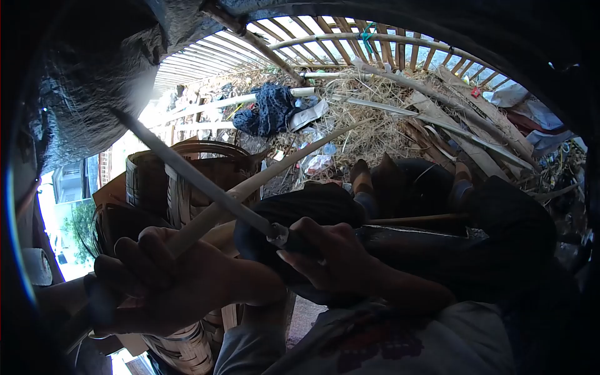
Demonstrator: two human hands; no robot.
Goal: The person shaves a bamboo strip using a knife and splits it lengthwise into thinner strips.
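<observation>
My right hand (334,256) is closed round the dark handle of a long knife (194,175). Its blade points up and to the left. A pale bamboo stick (281,165) lies in the grip of my left hand (165,278), which has its fingers wrapped round it. The stick slants up to the right, tapering toward its far end. In this view the blade crosses over the stick just above my hands; I cannot tell whether they touch. Woven bamboo baskets (187,340) stand below and beyond my left hand.
Straw and scraps (369,131) cover the ground ahead, with a dark blue cloth (269,109) among them. Long poles and planks (475,119) lie at the right. A slatted bamboo fence (350,47) closes the far side. Dark plastic sheeting (94,81) hangs at the left.
</observation>
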